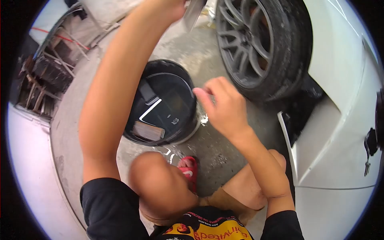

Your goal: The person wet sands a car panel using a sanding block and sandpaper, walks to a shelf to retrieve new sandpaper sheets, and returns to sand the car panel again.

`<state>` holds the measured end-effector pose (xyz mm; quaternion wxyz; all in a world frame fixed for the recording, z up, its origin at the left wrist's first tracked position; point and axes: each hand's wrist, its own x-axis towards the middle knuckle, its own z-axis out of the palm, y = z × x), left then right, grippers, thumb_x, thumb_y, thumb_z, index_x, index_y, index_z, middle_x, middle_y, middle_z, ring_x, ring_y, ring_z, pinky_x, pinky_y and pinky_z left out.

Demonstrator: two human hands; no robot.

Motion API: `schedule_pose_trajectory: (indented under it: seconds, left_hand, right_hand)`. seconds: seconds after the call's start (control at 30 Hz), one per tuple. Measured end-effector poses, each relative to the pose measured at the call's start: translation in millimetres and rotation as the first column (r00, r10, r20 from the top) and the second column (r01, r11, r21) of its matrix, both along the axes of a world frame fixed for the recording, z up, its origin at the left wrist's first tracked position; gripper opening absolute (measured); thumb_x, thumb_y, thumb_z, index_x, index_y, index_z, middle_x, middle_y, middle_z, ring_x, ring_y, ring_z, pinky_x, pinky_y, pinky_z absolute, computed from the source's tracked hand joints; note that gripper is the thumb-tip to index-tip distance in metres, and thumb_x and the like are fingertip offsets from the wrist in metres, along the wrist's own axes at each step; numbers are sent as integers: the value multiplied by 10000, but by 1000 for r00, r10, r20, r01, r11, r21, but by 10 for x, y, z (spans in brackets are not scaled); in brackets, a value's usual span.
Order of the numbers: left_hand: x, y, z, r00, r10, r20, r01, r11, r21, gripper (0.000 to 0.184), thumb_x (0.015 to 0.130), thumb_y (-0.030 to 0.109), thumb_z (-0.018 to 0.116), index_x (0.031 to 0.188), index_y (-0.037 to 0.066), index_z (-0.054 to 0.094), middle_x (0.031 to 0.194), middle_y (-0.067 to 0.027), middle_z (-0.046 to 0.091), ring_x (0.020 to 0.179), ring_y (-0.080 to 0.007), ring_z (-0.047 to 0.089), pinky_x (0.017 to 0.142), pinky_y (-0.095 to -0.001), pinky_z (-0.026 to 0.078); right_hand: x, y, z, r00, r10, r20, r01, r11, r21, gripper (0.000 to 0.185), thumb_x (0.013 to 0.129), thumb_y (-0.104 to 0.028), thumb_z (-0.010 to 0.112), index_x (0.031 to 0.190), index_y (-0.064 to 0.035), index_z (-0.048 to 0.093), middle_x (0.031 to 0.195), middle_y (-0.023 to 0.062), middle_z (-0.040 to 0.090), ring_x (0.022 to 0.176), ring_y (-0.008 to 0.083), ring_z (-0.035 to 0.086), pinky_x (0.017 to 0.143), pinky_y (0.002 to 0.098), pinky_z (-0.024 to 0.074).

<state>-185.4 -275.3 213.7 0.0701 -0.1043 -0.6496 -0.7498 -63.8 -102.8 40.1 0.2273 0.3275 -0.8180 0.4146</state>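
My left hand point(179, 9) is at the top edge, mostly cut off by the frame. It is closed on a flat grey piece point(195, 15), which points down from it; the exact kind cannot be made out. My right hand point(226, 106) hovers to the right of a black bucket point(185, 134), loosely curled with the thumb apart and nothing showing in it. Dark liquid point(176, 100) fills part of the bucket. A brown-topped rectangular block point(148, 130) lies inside near the front rim, and a dark grey block point(148, 93) lies at the back left.
A spoked car wheel point(246, 40) with a black tyre stands at upper right. White car bodywork point(340, 156) runs down the right side. Metal frames point(60, 56) and clutter are at far left. My red sandal point(191, 173) is on the wet concrete floor point(216, 160).
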Motion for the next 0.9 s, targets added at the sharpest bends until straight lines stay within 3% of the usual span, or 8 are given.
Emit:
schedule_pose_trajectory:
  seconds: [0.1,0.23,0.3,0.33,0.6,0.67,0.7,0.9]
  left_hand:
    - [491,-683,-516,988,155,12,-146,950,-276,246,946,202,700,1113,24,674,975,-42,666,893,-167,609,783,-345,481]
    - [1078,-1126,-1099,954,205,218,16,691,-723,304,934,214,757,1122,-19,703,934,-56,711,882,-107,628,807,-327,520]
    - [1297,-1115,-1432,985,170,-5,-61,321,-945,346,863,152,760,1129,-59,697,1025,-222,748,894,-297,725,837,-395,549]
    - [1345,-1001,-1494,963,235,132,67,266,-962,337,844,143,766,1126,-33,711,1072,-260,727,971,-373,720,860,-414,554]
    - [1332,-1291,-2658,962,-158,222,166,-305,-938,419,721,114,734,1136,55,723,1208,-216,700,1237,-383,602,1046,-476,461]
    - [999,-1759,-2707,893,-361,268,290,8,-957,414,796,-17,636,1208,-4,679,1233,-194,707,1172,-331,651,1041,-413,470]
    - [1102,-1196,-1956,837,61,544,423,558,-714,344,851,-41,636,1192,-24,679,1199,-142,719,1117,-249,663,997,-368,497]
    - [1095,-121,-947,782,-53,621,263,932,-251,276,1002,98,572,1248,-6,641,1190,-115,699,1070,-195,684,927,-343,559]
  right_hand:
    - [-156,-858,-60,947,147,-285,-112,985,133,110,886,-164,628,949,-76,645,931,111,652,894,291,669,720,409,572]
    - [-373,-1661,-286,988,88,131,-157,536,829,244,940,-157,621,1121,-87,770,1168,96,720,1068,278,692,776,378,582]
    - [-603,-1916,-882,953,21,301,-289,358,888,267,958,-200,642,1186,-172,777,1284,43,718,1211,293,664,898,408,566]
    - [-939,-2358,-2020,904,-24,426,-412,209,887,271,940,-242,673,1184,-193,781,1273,19,729,1206,258,675,899,422,569]
    - [-355,-1117,-3,955,213,208,-297,725,621,254,966,-252,610,1021,-77,786,949,138,779,912,311,760,718,448,603]
    - [-309,-868,141,920,178,348,-292,905,310,322,1006,-281,572,1104,-16,726,1016,201,747,957,353,733,773,475,586]
    - [-292,-763,150,891,182,416,-259,956,136,362,1026,-296,553,1146,14,697,1050,233,731,980,374,720,801,488,577]
    - [-167,-507,-13,999,-24,36,36,921,-387,516,1093,-361,400,1373,64,483,1364,331,513,1258,453,519,1087,534,390]
